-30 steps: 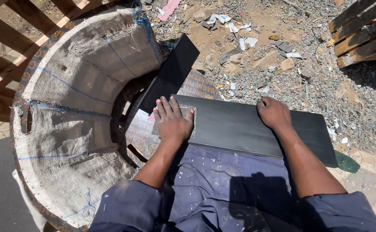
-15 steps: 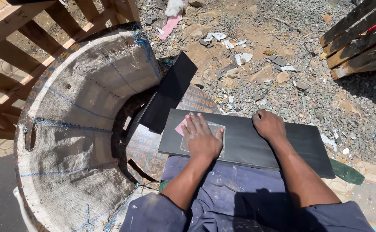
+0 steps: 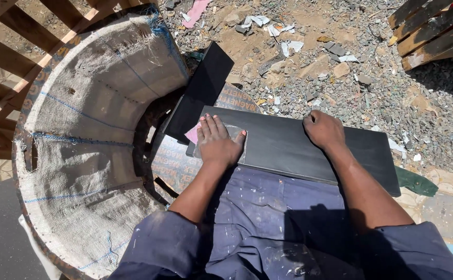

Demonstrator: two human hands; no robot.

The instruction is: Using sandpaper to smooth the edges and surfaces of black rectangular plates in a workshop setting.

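Left hand [image 3: 217, 142] lies flat, fingers together and stretched forward, pressing a grey sheet of abrasive paper [image 3: 235, 136] onto the dark board [image 3: 288, 148]; a pink corner of the sheet shows by the little finger. Flat palm likely spreads pressure evenly over the sheet.

Right hand [image 3: 324, 129] is curled over the board's far edge, fingers wrapped out of sight, thumb on top. It looks like a brace, keeping the board from sliding under the other hand's push.

Board rests across the person's lap on paint-flecked blue trousers [image 3: 268, 207]. Long axis runs left to right across the body, right end dropping slightly toward the viewer; broad face up. Left end overhangs a round printed surface [image 3: 172, 161], probably a drum top.

Second dark board [image 3: 203, 91] leans just beyond, long axis pointing away and to the right, its lower end near the first board's left corner.

Burlap-lined curved wall [image 3: 91, 119] stands at left, wooden slats [image 3: 9, 46] behind it. Gravel and rubble [image 3: 340, 62] cover the ground beyond.
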